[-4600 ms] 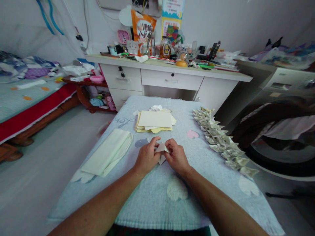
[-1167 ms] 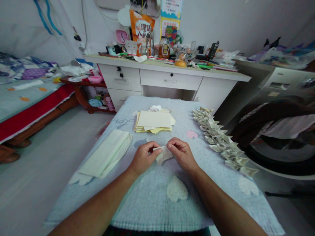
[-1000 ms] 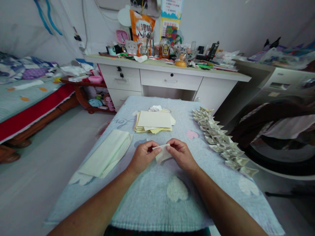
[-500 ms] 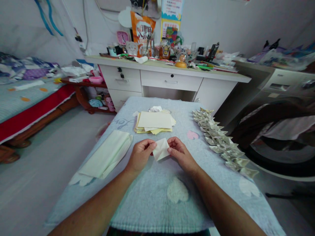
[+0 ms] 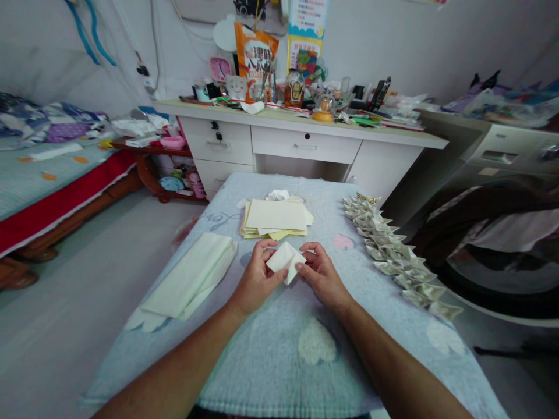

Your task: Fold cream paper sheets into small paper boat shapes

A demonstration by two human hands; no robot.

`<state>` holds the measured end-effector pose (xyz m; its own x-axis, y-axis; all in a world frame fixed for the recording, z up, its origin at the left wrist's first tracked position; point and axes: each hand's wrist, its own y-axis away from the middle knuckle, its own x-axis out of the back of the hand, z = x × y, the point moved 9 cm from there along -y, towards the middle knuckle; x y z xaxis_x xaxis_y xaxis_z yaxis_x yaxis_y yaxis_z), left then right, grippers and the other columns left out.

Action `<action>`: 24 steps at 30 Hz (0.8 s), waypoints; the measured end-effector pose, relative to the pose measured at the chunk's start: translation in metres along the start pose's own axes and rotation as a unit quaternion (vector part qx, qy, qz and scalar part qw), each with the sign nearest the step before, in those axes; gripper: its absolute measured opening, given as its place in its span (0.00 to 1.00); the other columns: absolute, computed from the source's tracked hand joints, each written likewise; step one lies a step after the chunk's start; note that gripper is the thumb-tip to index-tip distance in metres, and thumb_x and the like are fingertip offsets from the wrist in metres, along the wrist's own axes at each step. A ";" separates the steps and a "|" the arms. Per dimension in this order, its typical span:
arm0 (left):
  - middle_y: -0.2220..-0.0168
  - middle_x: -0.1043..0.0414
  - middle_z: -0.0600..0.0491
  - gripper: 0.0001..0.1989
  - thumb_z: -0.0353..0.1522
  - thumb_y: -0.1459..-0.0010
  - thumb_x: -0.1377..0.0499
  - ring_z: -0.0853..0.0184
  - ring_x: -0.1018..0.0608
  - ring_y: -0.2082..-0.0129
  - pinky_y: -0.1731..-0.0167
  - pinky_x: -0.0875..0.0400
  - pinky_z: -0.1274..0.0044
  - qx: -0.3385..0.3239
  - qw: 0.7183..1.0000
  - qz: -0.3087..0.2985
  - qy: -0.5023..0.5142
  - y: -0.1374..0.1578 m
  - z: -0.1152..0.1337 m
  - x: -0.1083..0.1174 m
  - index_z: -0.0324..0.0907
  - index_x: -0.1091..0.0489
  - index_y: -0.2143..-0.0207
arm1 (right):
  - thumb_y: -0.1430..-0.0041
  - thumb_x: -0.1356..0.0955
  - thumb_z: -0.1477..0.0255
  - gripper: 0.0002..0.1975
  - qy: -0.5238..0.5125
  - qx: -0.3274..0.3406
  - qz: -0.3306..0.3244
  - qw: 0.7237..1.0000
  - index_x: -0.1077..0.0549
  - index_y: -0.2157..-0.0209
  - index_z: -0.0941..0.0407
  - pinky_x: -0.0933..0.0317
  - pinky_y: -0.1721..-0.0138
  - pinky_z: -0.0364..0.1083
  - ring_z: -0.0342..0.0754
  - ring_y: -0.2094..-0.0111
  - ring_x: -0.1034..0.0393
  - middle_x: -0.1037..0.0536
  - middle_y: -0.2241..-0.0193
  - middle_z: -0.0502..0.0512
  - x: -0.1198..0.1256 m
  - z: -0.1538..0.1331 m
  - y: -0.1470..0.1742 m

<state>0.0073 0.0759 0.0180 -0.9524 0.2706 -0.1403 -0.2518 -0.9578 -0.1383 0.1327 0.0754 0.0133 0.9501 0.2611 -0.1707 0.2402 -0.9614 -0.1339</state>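
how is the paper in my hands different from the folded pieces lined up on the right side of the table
The paper in your hands is one plain pale sheet, partly folded and still flattish; the folded pieces are many, finished into small pointed shapes with darker markings. Yours is held above the table by your left hand and right hand; they lie in an overlapping row. Both look like folded paper.

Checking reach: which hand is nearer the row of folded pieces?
Right. The right hand is between the paper it pinches and the row of folded pieces; the left hand is farther, on the paper's other side.
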 end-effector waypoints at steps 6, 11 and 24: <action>0.70 0.32 0.56 0.08 0.31 0.46 0.42 0.72 0.29 0.72 0.72 0.35 0.81 -0.003 0.993 0.007 -0.115 -0.002 -0.005 0.009 0.42 0.36 0.62 | 0.41 0.34 0.72 0.16 0.291 0.141 0.026 0.946 0.31 0.50 0.50 0.43 0.50 0.51 0.50 0.52 0.39 0.35 0.56 0.55 -0.004 -0.028 0.007; 0.70 0.31 0.55 0.03 0.29 0.47 0.44 0.71 0.29 0.71 0.71 0.36 0.81 -0.030 0.971 0.015 -0.238 -0.002 0.004 0.009 0.40 0.30 0.70 | 0.42 0.34 0.76 0.15 0.380 0.171 0.007 0.909 0.27 0.54 0.48 0.50 0.43 0.57 0.54 0.45 0.46 0.41 0.48 0.55 -0.012 -0.034 0.011; 0.68 0.27 0.53 0.06 0.29 0.47 0.42 0.68 0.26 0.68 0.68 0.34 0.80 -0.065 0.949 0.014 -0.307 -0.003 0.015 0.004 0.41 0.25 0.68 | 0.48 0.36 0.84 0.16 0.434 0.205 -0.012 0.877 0.26 0.64 0.50 0.49 0.44 0.56 0.53 0.46 0.46 0.40 0.49 0.53 -0.020 -0.036 0.012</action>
<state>0.0020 0.0786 0.0330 -0.8894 0.0998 0.4461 -0.2397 -0.9328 -0.2691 0.1236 0.0551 0.0507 0.7828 -0.0538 0.6200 0.3392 -0.7984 -0.4975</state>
